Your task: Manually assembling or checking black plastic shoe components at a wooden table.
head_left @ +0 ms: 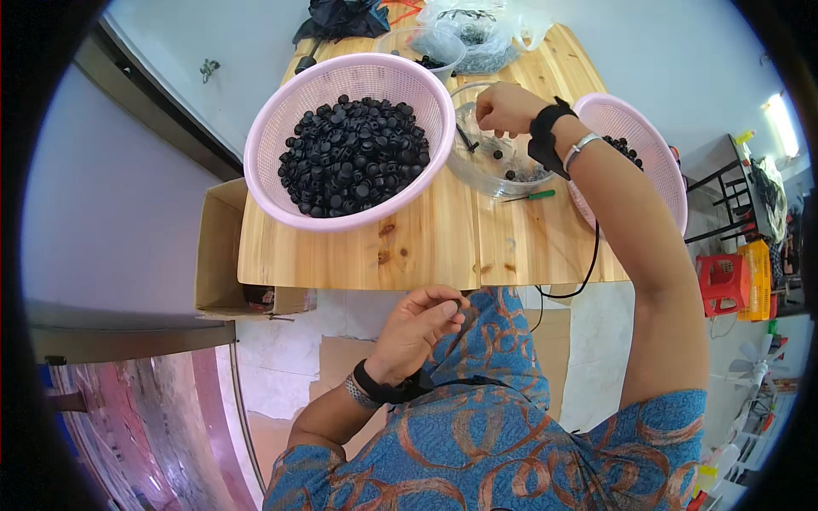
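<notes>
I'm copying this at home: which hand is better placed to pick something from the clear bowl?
Probably the right hand: it's over the clear bowl, while the left hand is well away, pinching a small dark piece.

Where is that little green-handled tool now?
In the head view, the green-handled tool lies right of centre on the wooden table, beside the clear bowl under the right hand, left of the right pink basket.

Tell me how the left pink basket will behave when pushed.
The left pink basket looks like thin, perforated plastic, so its walls may flex slightly. The heaped black pieces probably add weight, and being loose, could shift.
</notes>
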Tool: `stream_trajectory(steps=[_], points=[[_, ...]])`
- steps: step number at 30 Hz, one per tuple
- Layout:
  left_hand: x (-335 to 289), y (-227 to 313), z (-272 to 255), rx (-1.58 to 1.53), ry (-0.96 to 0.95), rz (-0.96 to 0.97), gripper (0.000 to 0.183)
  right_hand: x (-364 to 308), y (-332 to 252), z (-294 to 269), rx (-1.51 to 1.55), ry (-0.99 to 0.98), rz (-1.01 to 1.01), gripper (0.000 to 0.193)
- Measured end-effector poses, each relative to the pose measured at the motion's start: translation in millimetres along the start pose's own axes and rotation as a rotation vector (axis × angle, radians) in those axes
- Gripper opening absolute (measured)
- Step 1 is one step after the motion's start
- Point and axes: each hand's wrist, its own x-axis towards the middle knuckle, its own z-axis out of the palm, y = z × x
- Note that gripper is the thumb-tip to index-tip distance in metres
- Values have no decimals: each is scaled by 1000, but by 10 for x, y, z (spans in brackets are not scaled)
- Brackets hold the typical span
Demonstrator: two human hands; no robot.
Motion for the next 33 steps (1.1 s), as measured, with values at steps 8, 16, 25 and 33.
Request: stream_trajectory(steps=[8,16,25,33], points=[[9,55,178,17,-2,137,16,-554,-143,-197,770,83,53,10],[152,98,439,-77,4,289,23,-1451,-445,132,1257,125,-74,17],[131,-93,715,-46,-60,279,21,-2189,-625,824,1696,266,-131,17],[35,-289,910,-27,-95,244,20,-2474,-713,1030,1908,275,-128,13]])
